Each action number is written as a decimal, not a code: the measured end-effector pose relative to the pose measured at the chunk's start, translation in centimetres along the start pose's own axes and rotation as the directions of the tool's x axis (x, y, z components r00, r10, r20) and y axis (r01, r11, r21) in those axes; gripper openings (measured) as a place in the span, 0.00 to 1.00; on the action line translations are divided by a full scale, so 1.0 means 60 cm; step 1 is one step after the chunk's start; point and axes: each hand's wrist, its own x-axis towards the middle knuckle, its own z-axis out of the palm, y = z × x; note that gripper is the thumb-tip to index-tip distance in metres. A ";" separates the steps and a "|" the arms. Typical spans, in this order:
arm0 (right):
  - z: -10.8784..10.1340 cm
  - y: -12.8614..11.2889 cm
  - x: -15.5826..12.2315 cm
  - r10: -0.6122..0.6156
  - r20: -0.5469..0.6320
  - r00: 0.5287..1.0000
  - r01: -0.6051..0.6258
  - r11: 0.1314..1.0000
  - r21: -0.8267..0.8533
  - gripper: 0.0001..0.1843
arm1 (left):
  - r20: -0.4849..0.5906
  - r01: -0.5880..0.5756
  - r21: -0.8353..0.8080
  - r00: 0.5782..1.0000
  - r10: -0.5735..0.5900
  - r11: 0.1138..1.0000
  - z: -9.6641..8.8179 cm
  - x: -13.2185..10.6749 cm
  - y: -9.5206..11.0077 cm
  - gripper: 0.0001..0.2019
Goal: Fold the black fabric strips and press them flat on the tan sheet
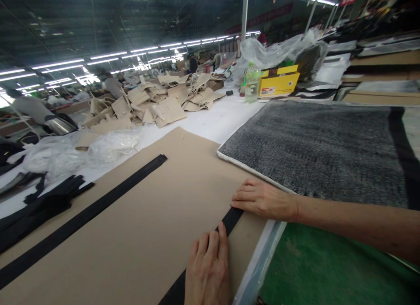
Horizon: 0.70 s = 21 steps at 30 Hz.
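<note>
A black strip [232,220] lies along the near side of a large beige sheet [170,204]. My left hand [208,268] rests flat over this strip, its fingers stretched forward and its palm covering part of the black material. At the strip's far end, my right hand [262,200] has its fingers closed together on it; the tip is hidden beneath them. A second black strip [98,213] runs roughly parallel across the sheet's far side, with neither hand near it.
A dark grey textured board [315,152] overlaps the sheet's right corner. Beyond lie a pile of beige pieces [170,99], clear plastic [108,143], a bottle [252,84] and a yellow box [278,82]. Black material [49,200] lies left. Green floor [321,265] shows past the table edge.
</note>
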 end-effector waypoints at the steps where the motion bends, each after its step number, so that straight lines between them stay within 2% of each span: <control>1: -0.001 -0.001 0.001 0.000 -0.008 1.000 0.000 1.000 -0.008 0.17 | -0.021 -0.004 0.006 1.000 0.004 1.000 0.002 0.000 0.000 0.29; 5: -0.004 -0.006 0.003 -0.004 -0.040 0.999 0.003 0.999 -0.038 0.17 | -0.091 -0.027 0.023 0.995 0.029 0.999 0.007 -0.001 -0.001 0.26; 10: -0.006 -0.010 0.002 -0.004 -0.062 0.998 -0.001 0.997 -0.081 0.17 | -0.066 -0.032 0.025 0.997 0.034 0.999 0.008 0.000 0.000 0.25; 16: -0.013 -0.015 -0.003 0.023 -0.014 1.000 -0.024 0.996 -0.087 0.19 | -0.005 -0.023 0.011 1.000 0.023 1.000 -0.001 0.010 0.003 0.27; 19: -0.008 -0.016 -0.009 0.073 0.005 0.997 -0.072 0.996 -0.043 0.19 | 0.048 -0.027 -0.009 0.998 0.027 1.000 -0.004 0.019 0.004 0.27; 21: -0.003 -0.014 -0.016 0.126 0.015 0.992 -0.126 0.992 -0.007 0.20 | 0.029 -0.029 -0.011 0.999 0.030 1.000 -0.002 0.023 0.005 0.27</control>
